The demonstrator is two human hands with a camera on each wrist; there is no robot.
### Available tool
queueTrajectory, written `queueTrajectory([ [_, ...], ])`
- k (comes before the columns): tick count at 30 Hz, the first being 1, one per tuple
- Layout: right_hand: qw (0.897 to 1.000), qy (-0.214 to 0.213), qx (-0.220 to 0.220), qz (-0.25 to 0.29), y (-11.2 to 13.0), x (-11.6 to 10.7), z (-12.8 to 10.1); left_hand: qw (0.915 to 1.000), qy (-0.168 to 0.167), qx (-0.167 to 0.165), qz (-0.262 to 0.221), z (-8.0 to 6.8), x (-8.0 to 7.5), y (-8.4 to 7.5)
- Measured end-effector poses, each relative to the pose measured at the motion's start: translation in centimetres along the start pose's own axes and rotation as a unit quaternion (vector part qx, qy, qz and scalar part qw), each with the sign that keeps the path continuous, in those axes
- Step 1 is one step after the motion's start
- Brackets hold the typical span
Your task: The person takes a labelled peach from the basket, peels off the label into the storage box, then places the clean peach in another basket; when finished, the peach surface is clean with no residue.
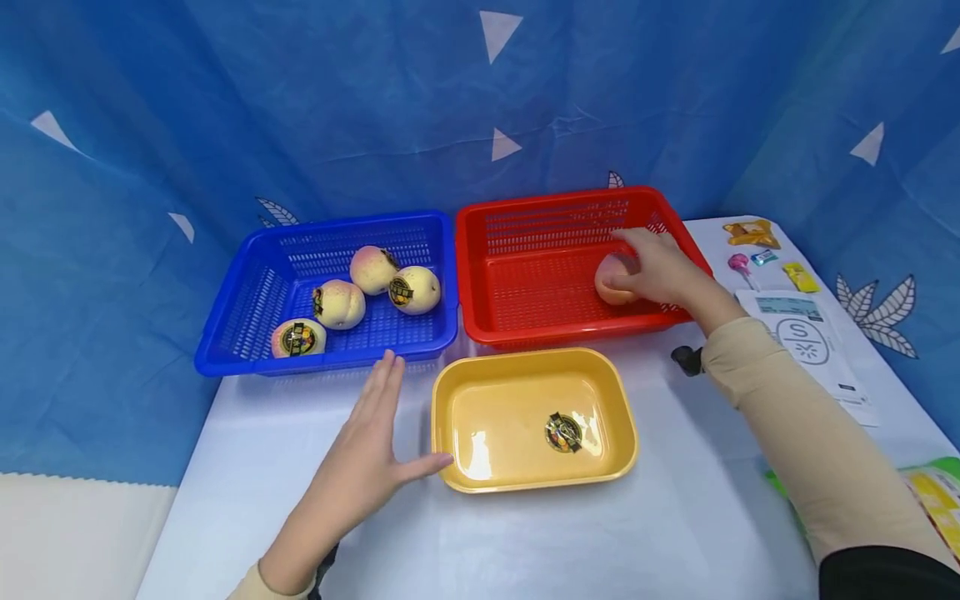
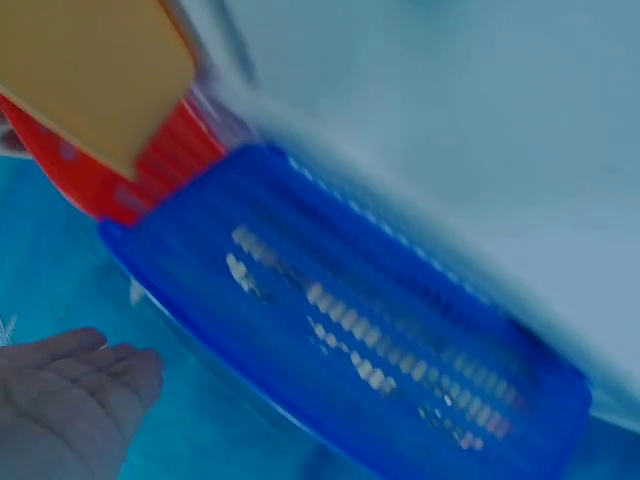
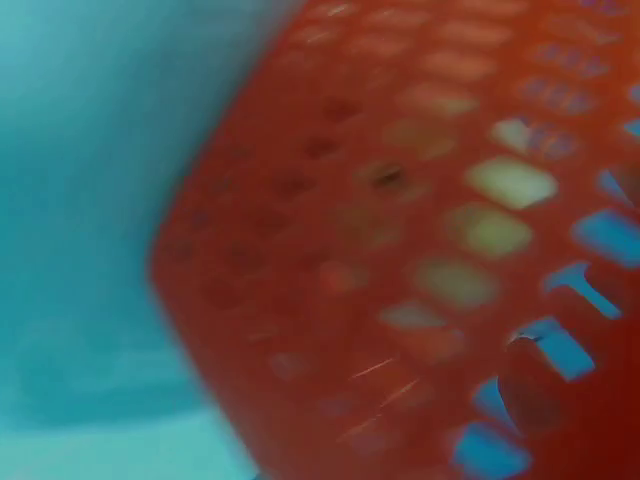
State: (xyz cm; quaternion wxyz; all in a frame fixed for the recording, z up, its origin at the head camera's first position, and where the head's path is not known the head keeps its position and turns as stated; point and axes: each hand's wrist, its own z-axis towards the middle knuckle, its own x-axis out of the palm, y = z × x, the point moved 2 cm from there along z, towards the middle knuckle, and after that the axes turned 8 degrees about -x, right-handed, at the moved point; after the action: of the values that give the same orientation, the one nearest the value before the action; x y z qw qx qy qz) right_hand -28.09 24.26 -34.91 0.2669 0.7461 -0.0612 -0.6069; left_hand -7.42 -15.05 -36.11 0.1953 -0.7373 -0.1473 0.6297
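Observation:
In the head view my right hand (image 1: 660,265) is inside the red basket (image 1: 525,287), its fingers and thumb curved round a pinkish peach (image 1: 611,279) at the basket's right side. My left hand (image 1: 363,454) is held with fingers straight and thumb spread, just left of the yellow tray (image 1: 495,400), holding nothing. A round black sticker (image 1: 563,432) lies on the tray's bottom. Several pale peaches (image 1: 340,304), most showing black labels, sit in the blue basket (image 1: 247,321). The left wrist view shows the left palm (image 2: 75,410) beside the blue basket; the right wrist view is blurred.
At the table's right lie a brown-orange wrapper (image 1: 752,233), a pink lollipop (image 1: 739,263), small yellow (image 1: 800,277) and teal packets (image 1: 764,257), and a white printed pouch (image 1: 806,342). A green-edged colourful bag (image 1: 937,500) is at the near right. Blue curtain (image 1: 420,100) hangs behind the baskets.

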Motion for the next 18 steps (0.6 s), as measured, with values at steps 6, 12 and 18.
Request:
queueTrajectory([
  [6, 0.998, -0.019, -0.062, -0.006, 4.5, -0.1, 0.2, 0.9973, -0.057, -0.040, -0.022, 1.2, -3.3, 2.5],
  [12, 0.991, -0.030, -0.132, -0.002, 9.4, 0.9, 0.5, 0.9905, -0.116, -0.068, -0.031, 2.4, -5.5, 6.0],
  [18, 0.982, -0.012, -0.190, 0.001, 13.9, 2.9, 1.6, 0.9815, -0.140, -0.129, -0.022, 3.9, -6.7, 10.1],
])
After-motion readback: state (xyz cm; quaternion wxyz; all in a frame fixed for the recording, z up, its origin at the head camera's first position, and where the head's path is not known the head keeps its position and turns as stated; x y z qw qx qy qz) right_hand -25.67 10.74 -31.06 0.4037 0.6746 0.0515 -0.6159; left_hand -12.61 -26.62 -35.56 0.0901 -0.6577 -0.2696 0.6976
